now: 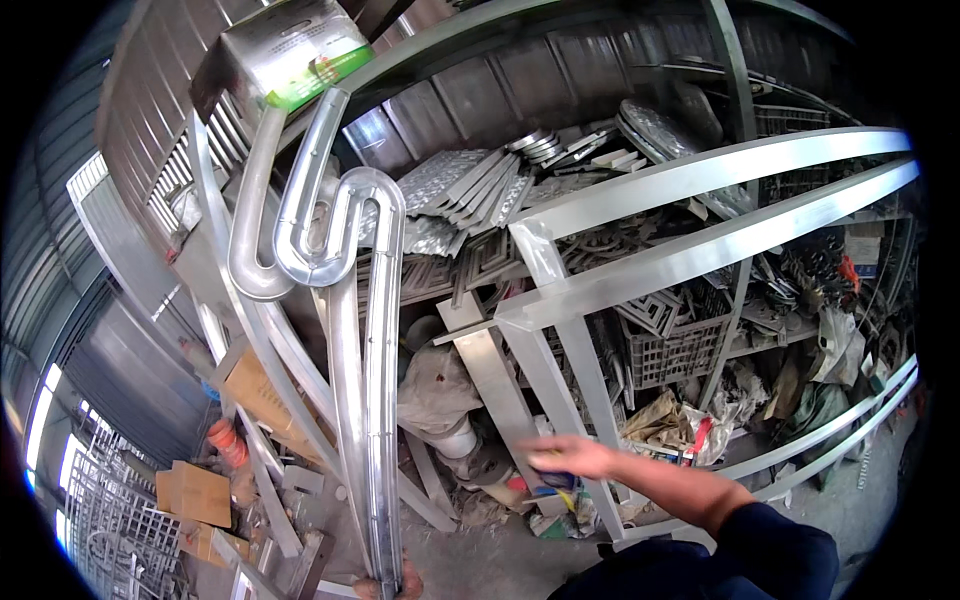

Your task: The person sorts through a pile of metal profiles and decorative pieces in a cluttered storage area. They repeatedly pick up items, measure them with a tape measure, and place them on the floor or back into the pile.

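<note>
A long shiny metal tube (383, 430), bent into U-turns at its upper end, runs down to the lower edge. My left hand (410, 582) is wrapped round its lower end, partly hidden by the tube. Beside it lies a duller bent metal tube (246, 215). My right hand (568, 457) is stretched out to the left, in front of the legs of a silvery metal frame (560, 395). Motion smears its fingers, and I cannot make out whether it holds anything. A small dark-blue object (556, 480) shows just under it.
Behind the frame, shelves carry stacked metal plates (465, 190) and a dark crate (680, 350) of metal pieces. A silver and green box (300, 55) is at the upper left. Cardboard boxes (195, 493) and metal grilles (110, 530) lie at the lower left.
</note>
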